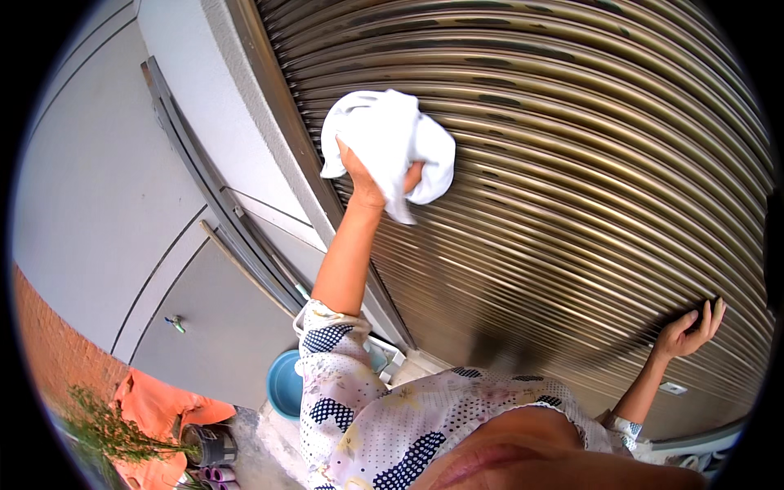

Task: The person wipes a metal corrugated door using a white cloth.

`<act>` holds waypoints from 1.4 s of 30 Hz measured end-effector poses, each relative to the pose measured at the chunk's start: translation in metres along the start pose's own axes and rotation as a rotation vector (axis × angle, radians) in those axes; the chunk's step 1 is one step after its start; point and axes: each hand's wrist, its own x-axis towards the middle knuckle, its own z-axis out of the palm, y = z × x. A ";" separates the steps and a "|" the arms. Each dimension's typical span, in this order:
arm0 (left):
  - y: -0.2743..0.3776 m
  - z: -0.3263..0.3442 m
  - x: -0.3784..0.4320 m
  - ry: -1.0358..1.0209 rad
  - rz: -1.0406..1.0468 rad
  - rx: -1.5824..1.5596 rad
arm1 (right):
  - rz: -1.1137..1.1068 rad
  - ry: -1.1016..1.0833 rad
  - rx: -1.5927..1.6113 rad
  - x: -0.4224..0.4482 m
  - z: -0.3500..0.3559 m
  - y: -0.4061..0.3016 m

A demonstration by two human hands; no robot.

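A bunched white cloth (386, 135) is in my left hand (367, 180), with the arm stretched out toward the upper left. The cloth lies over the ribbed metal roller shutter (551, 184), near its left guide rail (294, 104); folds cover most of my fingers. Low on the right side, my right hand (686, 331) is at the shutter with fingers apart and nothing in it. Whether its fingertips touch the slats cannot be told. Dark shadows fall across the lower slats.
Left of the shutter, long metal bars (208, 177) and a wooden pole (245, 266) lean on the grey wall (92, 202). A tap (176, 323) juts out there. Below are a blue basin (283, 386), a potted plant (208, 444) and an orange sheet (150, 404).
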 end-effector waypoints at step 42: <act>0.136 0.083 0.078 -0.056 0.217 -0.321 | 0.090 -0.135 0.090 -0.018 0.077 -0.037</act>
